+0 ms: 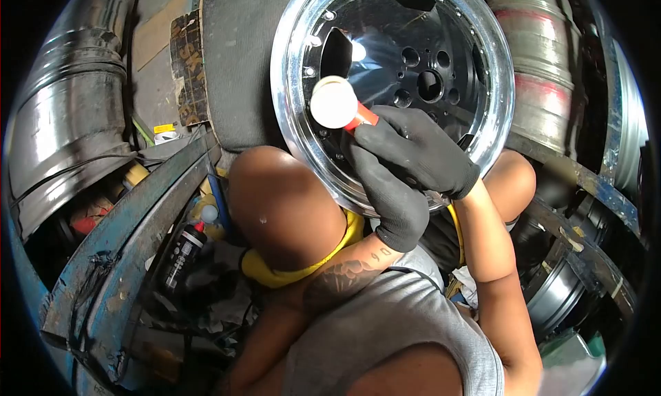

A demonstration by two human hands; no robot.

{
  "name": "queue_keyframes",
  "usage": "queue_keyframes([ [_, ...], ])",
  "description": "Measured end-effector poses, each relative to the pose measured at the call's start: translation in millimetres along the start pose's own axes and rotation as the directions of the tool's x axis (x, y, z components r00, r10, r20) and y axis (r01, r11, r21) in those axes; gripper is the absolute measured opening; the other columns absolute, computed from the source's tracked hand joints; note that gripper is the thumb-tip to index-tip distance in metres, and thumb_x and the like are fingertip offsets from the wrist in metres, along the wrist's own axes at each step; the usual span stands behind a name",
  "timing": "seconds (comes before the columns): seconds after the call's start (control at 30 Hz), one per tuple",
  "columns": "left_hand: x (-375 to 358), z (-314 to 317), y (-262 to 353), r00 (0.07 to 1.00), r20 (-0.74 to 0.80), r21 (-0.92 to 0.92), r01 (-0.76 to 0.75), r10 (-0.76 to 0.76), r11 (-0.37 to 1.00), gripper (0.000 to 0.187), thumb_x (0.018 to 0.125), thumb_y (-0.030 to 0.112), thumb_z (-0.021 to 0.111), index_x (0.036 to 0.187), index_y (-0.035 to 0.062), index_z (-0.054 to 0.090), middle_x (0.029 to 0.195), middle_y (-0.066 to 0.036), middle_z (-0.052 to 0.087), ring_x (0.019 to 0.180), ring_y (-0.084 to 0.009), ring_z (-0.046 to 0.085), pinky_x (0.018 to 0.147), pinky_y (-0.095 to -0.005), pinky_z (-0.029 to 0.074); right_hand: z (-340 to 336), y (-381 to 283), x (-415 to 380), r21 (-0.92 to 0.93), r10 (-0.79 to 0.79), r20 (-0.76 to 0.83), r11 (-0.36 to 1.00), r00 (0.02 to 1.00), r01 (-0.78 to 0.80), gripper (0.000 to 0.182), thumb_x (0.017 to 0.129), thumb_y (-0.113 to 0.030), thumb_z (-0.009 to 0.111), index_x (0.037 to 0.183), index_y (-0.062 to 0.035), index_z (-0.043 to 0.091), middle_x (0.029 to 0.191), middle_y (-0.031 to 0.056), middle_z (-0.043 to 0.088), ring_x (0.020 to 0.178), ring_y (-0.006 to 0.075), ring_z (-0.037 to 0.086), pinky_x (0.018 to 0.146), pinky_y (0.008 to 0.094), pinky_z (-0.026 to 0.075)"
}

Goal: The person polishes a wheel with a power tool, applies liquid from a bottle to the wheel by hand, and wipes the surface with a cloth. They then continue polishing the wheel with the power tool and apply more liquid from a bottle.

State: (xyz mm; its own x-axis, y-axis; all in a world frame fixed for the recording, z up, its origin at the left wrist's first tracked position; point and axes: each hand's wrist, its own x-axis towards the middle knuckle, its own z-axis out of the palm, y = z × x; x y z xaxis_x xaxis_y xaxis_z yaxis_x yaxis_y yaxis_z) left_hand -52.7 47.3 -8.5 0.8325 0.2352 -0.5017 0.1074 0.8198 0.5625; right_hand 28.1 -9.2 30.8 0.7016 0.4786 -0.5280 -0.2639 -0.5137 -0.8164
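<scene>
Both hands wear black knit gloves and meet over a wheel rim (509, 72) with a bright polished lip and glossy black face. My right hand (423, 151) is closed around a small red tool with a round white head (335, 104), perhaps a mini polisher. The head faces up towards me, over the rim's left side. Just below, my left hand (389, 189) is closed against the tool's lower body, most of which the gloves hide. The rim leans against a black padded block and sits between my knees.
Stacked metal wheel barrels stand at the left (69, 120) and right (540, 72). A dark padded block (237, 65) lies left of the rim. Blue metal frame bars (124, 237) run along the left. A black bottle with a red cap (184, 255) stands beside my knee.
</scene>
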Motion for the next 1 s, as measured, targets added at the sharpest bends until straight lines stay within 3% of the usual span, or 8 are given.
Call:
queue_keyframes([
  [0.13, 3.7, 9.5, -15.9, 0.974, -0.187, -0.118, 0.11, -0.131, 0.987, 0.024, 0.107, 0.031, 0.035, 0.108, 0.012, 0.049, 0.102, 0.001, 0.051, 0.095, -0.0075, 0.053, 0.085, -0.0265, 0.046, -0.1, 2.0, -9.8, 0.051, 0.077, -0.155, 0.996, 0.985, -0.07, 0.037, 0.098, -0.033, 0.062, 0.1, 0.0037, 0.065, 0.08, 0.0084, 0.063, 0.078, 0.0097, 0.056, 0.07, 0.0314, 0.048],
  [0.3, -0.3, 21.7, -19.6, 0.972, -0.082, -0.068, 0.217, -0.222, 0.974, 0.027, 0.108, 0.031, 0.032, 0.114, 0.0112, 0.05, 0.105, 0.001, 0.051, 0.102, -0.0081, 0.052, 0.09, -0.0276, 0.044, 2.8, 17.3, -34.4, 0.127, 0.092, -0.409, 0.991, 0.908, -0.044, 0.036, 0.098, -0.03, 0.062, 0.108, 0.0047, 0.064, 0.087, 0.0089, 0.064, 0.085, 0.008, 0.055, 0.077, 0.0301, 0.047],
  [0.5, -5.1, 12.7, -17.1, 0.974, -0.114, -0.165, 0.174, -0.194, 0.971, 0.02, 0.108, 0.027, 0.035, 0.104, 0.0117, 0.048, 0.099, 0.001, 0.049, 0.093, -0.0076, 0.051, 0.085, -0.0273, 0.045, -3.2, 4.8, -21.1, 0.065, 0.118, -0.165, 0.992, 0.979, -0.108, 0.039, 0.095, -0.034, 0.065, 0.101, 0.0046, 0.064, 0.08, 0.0136, 0.063, 0.078, 0.0107, 0.056, 0.071, 0.0333, 0.049],
  [0.63, -11.2, 13.0, -13.3, 0.984, -0.135, -0.166, 0.092, -0.115, 0.982, 0.019, 0.108, 0.023, 0.034, 0.099, 0.0099, 0.045, 0.097, 0.002, 0.047, 0.091, -0.0068, 0.05, 0.083, -0.026, 0.045, -9.0, 8.7, -5.4, -0.057, -0.091, 0.055, 0.994, 0.994, 0.094, 0.039, 0.095, -0.036, 0.064, 0.1, 0.0022, 0.064, 0.078, 0.0179, 0.062, 0.072, 0.0171, 0.06, 0.067, 0.0373, 0.048],
  [0.7, -15.5, 16.1, -11.0, 0.978, -0.139, -0.138, 0.136, -0.155, 0.981, 0.018, 0.108, 0.024, 0.035, 0.1, 0.01, 0.045, 0.097, 0.002, 0.047, 0.092, -0.007, 0.05, 0.084, -0.0263, 0.045, -15.9, 10.1, -8.4, -0.09, -0.017, 0.097, 0.996, 0.995, 0.026, 0.038, 0.096, -0.035, 0.063, 0.099, 0.0027, 0.063, 0.078, 0.018, 0.061, 0.072, 0.0164, 0.06, 0.066, 0.037, 0.047],
  [0.73, -17.2, 17.7, -14.7, 0.954, -0.122, -0.456, 0.192, -0.275, 0.869, 0.018, 0.108, 0.026, 0.036, 0.106, 0.0106, 0.046, 0.1, 0.001, 0.048, 0.096, -0.0077, 0.05, 0.088, -0.0263, 0.044, -20.4, 11.8, -11.1, -0.106, 0.02, 0.12, 0.994, 0.993, -0.007, 0.038, 0.096, -0.035, 0.063, 0.099, 0.003, 0.063, 0.078, 0.018, 0.061, 0.073, 0.0161, 0.06, 0.066, 0.0368, 0.047],
  [0.87, -14.2, 17.1, -39.4, 0.96, -0.095, -0.107, 0.252, -0.262, 0.962, 0.025, 0.108, 0.03, 0.036, 0.121, 0.0116, 0.047, 0.109, -0.002, 0.05, 0.105, -0.0094, 0.052, 0.095, -0.0288, 0.044, -15.3, 17.9, -43.1, 0.107, 0.171, -0.199, 0.983, 0.965, -0.152, 0.038, 0.1, -0.034, 0.058, 0.109, 0.0028, 0.065, 0.088, 0.0035, 0.065, 0.084, 0.0085, 0.057, 0.078, 0.0272, 0.048],
  [1.0, -15.3, 19.1, -35.4, 0.977, -0.001, 0.054, 0.212, -0.212, 0.976, 0.032, 0.108, 0.031, 0.035, 0.129, 0.0111, 0.047, 0.114, -0.002, 0.052, 0.108, -0.0096, 0.053, 0.095, -0.028, 0.044, -7.4, 23.9, -54.0, 0.257, 0.225, -0.342, 0.956, 0.912, -0.14, 0.037, 0.1, -0.032, 0.057, 0.109, 0.0031, 0.064, 0.094, 0.006, 0.064, 0.091, 0.0091, 0.055, 0.084, 0.0278, 0.046],
])
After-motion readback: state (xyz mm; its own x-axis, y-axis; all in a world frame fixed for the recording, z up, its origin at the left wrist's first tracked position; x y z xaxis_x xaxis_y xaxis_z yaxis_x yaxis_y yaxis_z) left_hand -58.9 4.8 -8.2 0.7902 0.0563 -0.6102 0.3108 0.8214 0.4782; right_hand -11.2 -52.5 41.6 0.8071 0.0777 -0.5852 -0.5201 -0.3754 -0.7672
